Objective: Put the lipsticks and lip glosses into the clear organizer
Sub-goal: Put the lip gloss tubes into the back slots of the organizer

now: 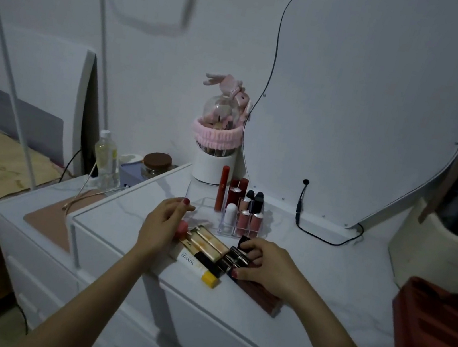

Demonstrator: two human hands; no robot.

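On the white table [327, 264] the clear organizer [238, 229] stands just beyond the hands, already carrying upright red, pink and black-capped lipsticks [246, 206] on its right side; a row of lip glosses [210, 245] lies flat near the front edge; the left hand [161, 225] rests loosely open at the row's left end, gripping nothing; the right hand [264, 264] curls over the dark tubes [234, 256] at the right end, fingers closing on them.
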